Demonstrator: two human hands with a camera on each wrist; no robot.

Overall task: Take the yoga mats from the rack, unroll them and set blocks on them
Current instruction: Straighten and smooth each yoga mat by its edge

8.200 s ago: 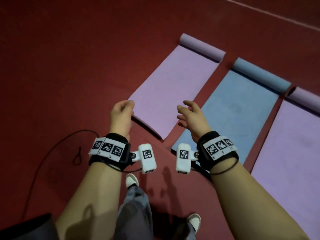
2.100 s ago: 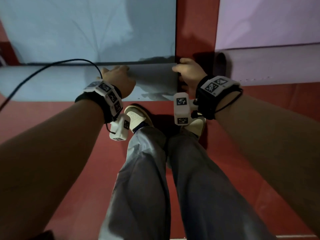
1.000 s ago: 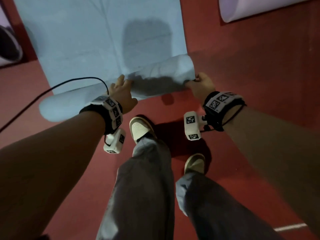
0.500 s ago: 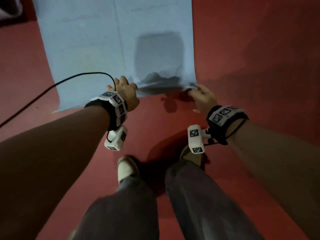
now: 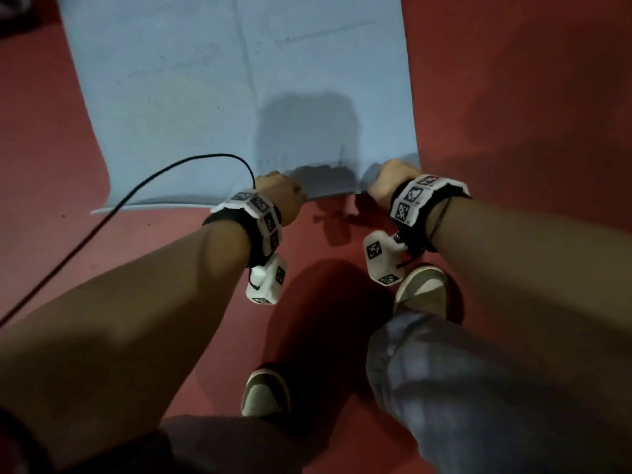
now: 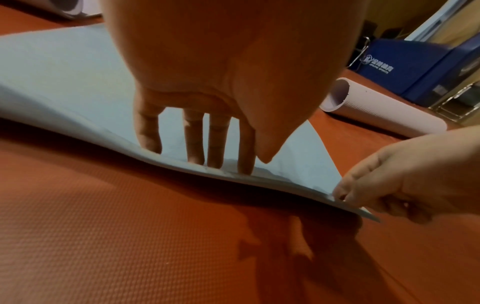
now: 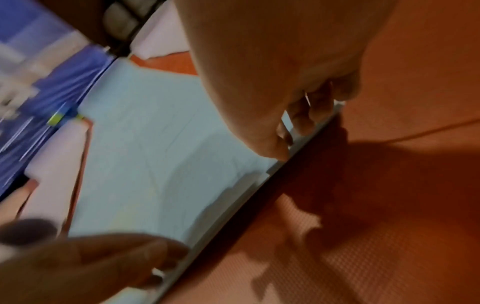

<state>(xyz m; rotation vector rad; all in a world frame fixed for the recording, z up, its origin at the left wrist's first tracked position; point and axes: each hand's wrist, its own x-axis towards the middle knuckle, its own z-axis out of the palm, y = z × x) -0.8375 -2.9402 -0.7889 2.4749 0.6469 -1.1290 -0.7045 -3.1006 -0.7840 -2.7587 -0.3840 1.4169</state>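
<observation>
A light blue yoga mat (image 5: 212, 97) lies unrolled on the red floor, stretching away from me. My left hand (image 5: 280, 195) is at its near edge, left of the middle. In the left wrist view its fingertips (image 6: 194, 152) and thumb come down on top of the blue mat (image 6: 64, 86). My right hand (image 5: 393, 177) pinches the near right corner, thumb (image 7: 275, 148) on top of the blue mat (image 7: 145, 164). This near edge hangs slightly off the floor, with shadow under it. No blocks are in view.
A rolled pale mat (image 6: 376, 109) lies on the floor to the right, before a blue padded case (image 6: 405, 67). A black cable (image 5: 136, 189) crosses the mat's near left corner. My shoes (image 5: 424, 289) stand just behind the mat's edge.
The last of the roll has opened out and the mat's end is now flat. I have stepped backward, and both hands have followed the end edge toward me.
</observation>
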